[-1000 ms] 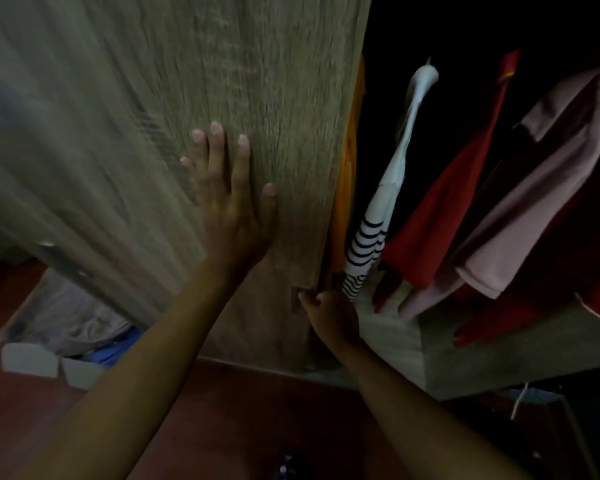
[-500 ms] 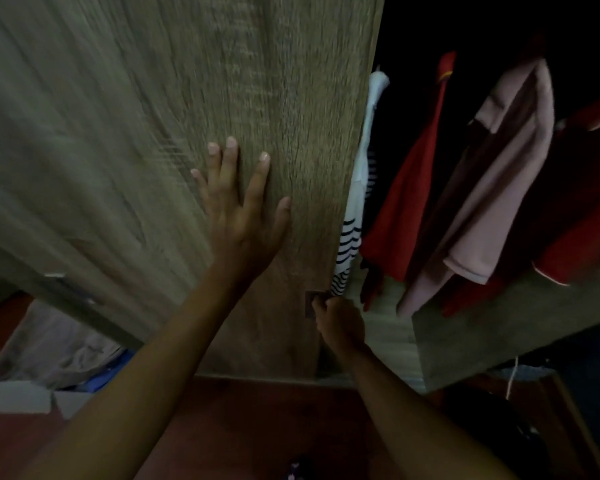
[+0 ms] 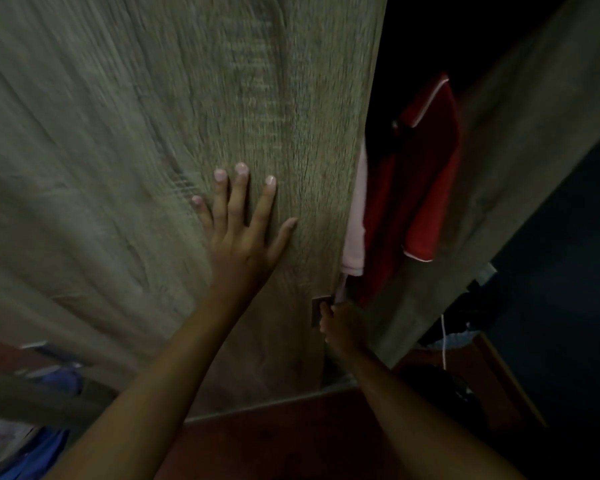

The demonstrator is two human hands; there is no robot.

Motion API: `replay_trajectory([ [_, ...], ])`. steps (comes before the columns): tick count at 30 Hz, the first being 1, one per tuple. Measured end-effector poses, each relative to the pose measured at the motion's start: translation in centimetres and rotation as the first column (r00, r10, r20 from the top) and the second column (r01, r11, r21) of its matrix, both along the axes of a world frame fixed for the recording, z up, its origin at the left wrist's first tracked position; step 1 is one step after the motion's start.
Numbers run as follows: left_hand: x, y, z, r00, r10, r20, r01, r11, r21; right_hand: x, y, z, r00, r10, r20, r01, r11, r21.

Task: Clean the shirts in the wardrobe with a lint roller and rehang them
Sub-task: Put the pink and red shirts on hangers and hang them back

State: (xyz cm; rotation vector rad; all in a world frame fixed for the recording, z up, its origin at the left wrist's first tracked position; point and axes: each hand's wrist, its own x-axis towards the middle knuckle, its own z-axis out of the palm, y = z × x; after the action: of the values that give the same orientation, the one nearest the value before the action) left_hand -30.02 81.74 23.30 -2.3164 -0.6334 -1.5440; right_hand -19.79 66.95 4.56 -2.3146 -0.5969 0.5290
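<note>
A wood-grain sliding wardrobe door (image 3: 160, 168) fills the left and middle of the head view. My left hand (image 3: 243, 233) lies flat on it with fingers spread. My right hand (image 3: 340, 323) grips the door's right edge beside a small dark recessed handle (image 3: 316, 311). In the narrow gap to the right hang a red shirt with white trim (image 3: 420, 188) and a pale pink shirt (image 3: 355, 237), partly hidden by the door. No lint roller is in view.
The wardrobe's side panel (image 3: 520, 161) stands right of the gap. Below is a reddish floor (image 3: 274, 441). Grey and blue cloth (image 3: 32, 452) lies at the lower left. A white cord (image 3: 443, 344) and dark objects sit at the lower right.
The door has slid right with both hands on it. The gap has narrowed, and the striped white shirt and most hanging clothes have gone behind the door.
</note>
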Motion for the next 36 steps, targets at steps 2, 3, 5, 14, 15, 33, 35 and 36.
replay_trajectory([
  [2, 2.6, -1.7, -0.1, 1.000, 0.005, -0.019, -0.005, 1.000, 0.022, 2.5, -1.7, -0.4, 0.996, -0.063, -0.057, 0.066, 0.997, 0.038],
  [3, 3.9, -2.5, -0.1, 1.000, 0.009, -0.023, -0.008, 0.999, 0.033, 3.8, -2.5, -0.5, 0.995, -0.085, -0.061, 0.087, 0.995, 0.038],
  [5, 6.6, -4.2, -0.2, 1.000, 0.014, -0.026, -0.012, 0.998, 0.059, 6.3, -4.3, -0.1, 0.993, -0.101, -0.057, 0.103, 0.994, 0.030],
  [14, 16.1, -10.2, -0.1, 1.000, 0.010, -0.008, -0.009, 0.994, 0.112, 15.6, -11.0, 0.9, 0.990, -0.129, -0.051, 0.130, 0.991, 0.017],
  [15, 16.8, -10.7, -0.2, 1.000, 0.008, -0.004, -0.008, 0.994, 0.113, 16.3, -11.5, 0.8, 0.988, -0.142, -0.067, 0.144, 0.989, 0.024],
  [33, 22.9, -14.5, -0.7, 1.000, -0.011, 0.007, 0.010, 0.987, 0.161, 22.3, -15.7, 1.0, 0.995, -0.092, 0.048, 0.095, 0.993, -0.063],
  [35, 23.0, -14.4, -0.6, 1.000, -0.023, 0.013, 0.021, 0.987, 0.161, 22.4, -15.7, 1.3, 0.993, -0.118, 0.020, 0.119, 0.992, -0.052],
  [36, 23.0, -14.4, -0.7, 1.000, -0.025, 0.017, 0.022, 0.987, 0.157, 22.4, -15.7, 1.4, 0.992, -0.127, 0.020, 0.128, 0.991, -0.050],
])
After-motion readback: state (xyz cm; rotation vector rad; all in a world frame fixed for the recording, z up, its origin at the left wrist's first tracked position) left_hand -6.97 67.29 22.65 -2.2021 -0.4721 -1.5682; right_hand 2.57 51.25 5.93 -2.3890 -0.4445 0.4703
